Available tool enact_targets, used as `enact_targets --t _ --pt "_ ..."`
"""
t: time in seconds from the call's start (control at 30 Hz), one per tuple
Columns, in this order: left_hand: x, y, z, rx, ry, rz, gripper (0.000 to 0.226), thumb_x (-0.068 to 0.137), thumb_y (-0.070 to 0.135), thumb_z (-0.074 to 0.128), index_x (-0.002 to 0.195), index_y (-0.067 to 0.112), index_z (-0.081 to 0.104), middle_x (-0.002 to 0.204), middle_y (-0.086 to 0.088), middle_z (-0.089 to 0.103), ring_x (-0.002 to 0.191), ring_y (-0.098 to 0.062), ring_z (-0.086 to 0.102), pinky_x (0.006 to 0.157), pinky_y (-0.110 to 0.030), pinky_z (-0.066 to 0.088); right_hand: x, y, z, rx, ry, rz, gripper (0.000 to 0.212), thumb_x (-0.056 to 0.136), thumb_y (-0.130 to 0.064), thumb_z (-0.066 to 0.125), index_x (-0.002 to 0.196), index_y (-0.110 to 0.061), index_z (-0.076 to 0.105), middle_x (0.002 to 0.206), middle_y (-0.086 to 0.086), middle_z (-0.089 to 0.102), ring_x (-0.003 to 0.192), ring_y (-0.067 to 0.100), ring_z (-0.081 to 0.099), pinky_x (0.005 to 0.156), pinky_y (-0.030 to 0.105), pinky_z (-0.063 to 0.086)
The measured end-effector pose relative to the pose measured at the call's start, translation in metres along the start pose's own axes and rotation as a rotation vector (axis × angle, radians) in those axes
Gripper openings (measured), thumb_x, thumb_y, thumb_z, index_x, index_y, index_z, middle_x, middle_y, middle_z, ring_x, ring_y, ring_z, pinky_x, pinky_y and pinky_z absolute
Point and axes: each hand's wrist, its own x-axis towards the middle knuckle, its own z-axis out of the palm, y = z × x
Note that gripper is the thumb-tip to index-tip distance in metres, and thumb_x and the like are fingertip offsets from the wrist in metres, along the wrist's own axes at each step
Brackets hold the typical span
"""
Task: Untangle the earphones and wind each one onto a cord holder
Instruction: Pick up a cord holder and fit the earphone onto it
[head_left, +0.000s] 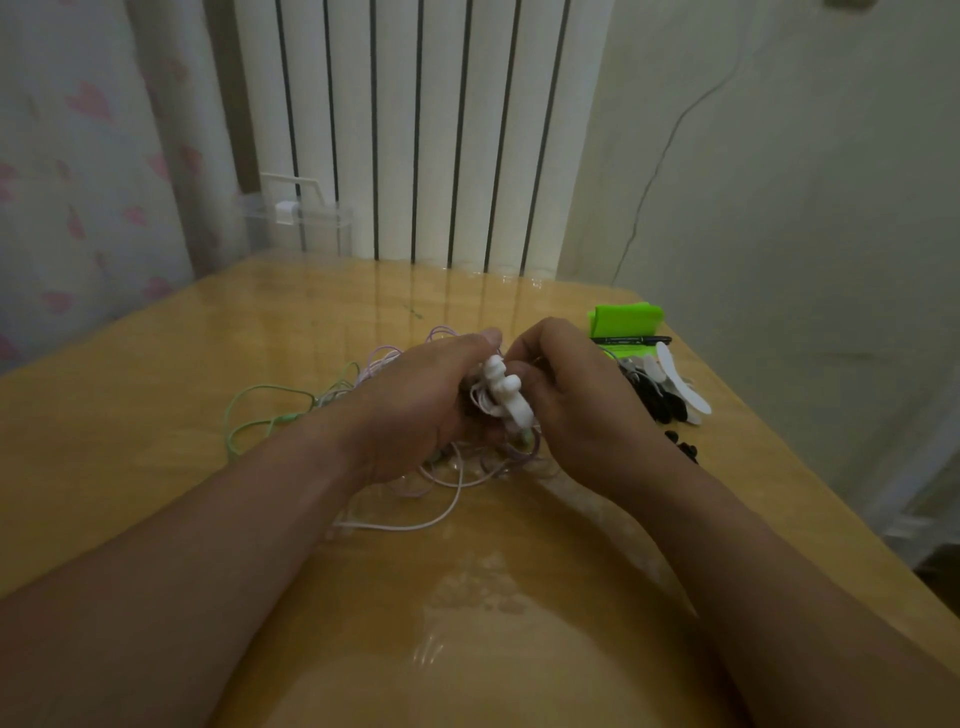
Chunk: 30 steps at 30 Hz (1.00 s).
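A white cord holder with pale cord wound on it sits between my two hands above the table's middle. My left hand grips it from the left with curled fingers. My right hand pinches it and the cord from the right. A tangle of earphone cords lies under and behind the hands: a green cord loops to the left, a lilac cord behind, a white-pink cord trails toward me. The earbuds are hidden by my hands.
The glossy wooden table runs to a right edge near the wall. At the right lie a green holder, a black pen, white cord holders and black ones. A clear plastic box stands at the back.
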Motion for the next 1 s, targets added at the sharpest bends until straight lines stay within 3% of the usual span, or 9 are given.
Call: enact_targets --t 0.1,0.23,0.33,0.43,0.53,0.6,0.7,0.83,1.0 --pt "0.0 0.001 -0.001 0.035 -0.101 -0.002 0.048 0.112 0.025 0.039 0.127 -0.019 0.053 0.101 -0.027 0.068 0.094 -0.031 0.068 0.082 -0.041 0.059 0.0 -0.001 -0.003 -0.005 0.002 0.026 0.006 0.106 -0.025 0.056 0.1 -0.022 0.057 0.097 -0.006 0.061 0.085 0.01 0.057 0.068 0.031 0.049" --pt "0.001 -0.001 -0.002 0.103 -0.076 0.033 0.045 0.113 0.023 0.038 0.119 -0.02 0.052 0.097 -0.023 0.064 0.077 -0.023 0.071 0.06 -0.027 0.057 0.002 -0.002 -0.005 -0.008 -0.052 0.085 0.009 0.107 -0.027 0.054 0.102 -0.02 0.058 0.098 -0.006 0.062 0.086 0.01 0.058 0.066 0.025 0.047" --pt "0.007 -0.009 -0.007 0.235 0.016 0.1 0.044 0.113 0.026 0.039 0.11 -0.017 0.051 0.091 -0.021 0.068 0.077 -0.025 0.07 0.066 -0.034 0.057 0.002 -0.002 -0.004 -0.03 -0.075 0.088 0.01 0.108 -0.028 0.053 0.1 -0.021 0.056 0.095 -0.006 0.062 0.085 0.012 0.059 0.069 0.034 0.051" --pt "0.011 -0.015 -0.01 0.302 0.068 0.134 0.04 0.112 0.036 0.042 0.111 0.003 0.063 0.094 -0.019 0.071 0.084 -0.028 0.069 0.073 -0.042 0.053 0.001 -0.003 -0.003 -0.099 -0.089 0.05 0.014 0.108 -0.028 0.051 0.1 -0.017 0.053 0.092 -0.002 0.06 0.083 0.016 0.057 0.07 0.042 0.051" --pt "0.006 -0.011 -0.004 0.247 -0.003 0.071 0.04 0.109 0.046 0.046 0.12 0.012 0.063 0.1 -0.014 0.075 0.087 -0.029 0.074 0.073 -0.037 0.056 0.0 -0.005 -0.005 -0.158 -0.087 0.038 0.016 0.11 -0.03 0.046 0.1 -0.017 0.049 0.089 -0.002 0.058 0.079 0.014 0.054 0.066 0.04 0.047" --pt "0.004 -0.009 -0.002 0.291 0.009 0.083 0.036 0.109 0.042 0.048 0.123 0.012 0.062 0.101 -0.016 0.075 0.085 -0.028 0.075 0.068 -0.031 0.056 -0.001 -0.006 -0.007 -0.178 -0.087 0.026 0.015 0.11 -0.03 0.045 0.099 -0.019 0.047 0.088 -0.005 0.057 0.077 0.01 0.052 0.063 0.035 0.044" --pt "0.006 -0.01 -0.007 0.333 0.065 0.107 0.032 0.111 0.037 0.046 0.124 0.014 0.064 0.099 -0.018 0.075 0.078 -0.021 0.072 0.061 -0.027 0.055 0.001 -0.005 -0.01 -0.168 -0.104 0.071 0.014 0.11 -0.031 0.045 0.102 -0.02 0.05 0.09 -0.003 0.059 0.081 0.013 0.055 0.069 0.04 0.048" --pt "0.01 -0.012 -0.013 0.411 0.112 0.143 0.032 0.111 0.039 0.046 0.127 0.019 0.066 0.098 -0.015 0.075 0.082 -0.022 0.074 0.065 -0.026 0.056 0.001 -0.007 -0.015 -0.161 -0.105 0.096 0.018 0.111 -0.034 0.042 0.103 -0.019 0.05 0.091 -0.001 0.06 0.082 0.017 0.055 0.074 0.043 0.05" --pt "0.008 -0.01 -0.009 0.44 0.144 0.266 0.029 0.11 0.033 0.051 0.118 0.018 0.073 0.096 -0.02 0.075 0.085 -0.035 0.073 0.071 -0.044 0.062 0.002 -0.013 -0.011 0.036 -0.033 0.159 0.015 0.108 -0.033 0.049 0.1 -0.022 0.054 0.085 0.002 0.065 0.079 0.023 0.063 0.072 0.051 0.056"
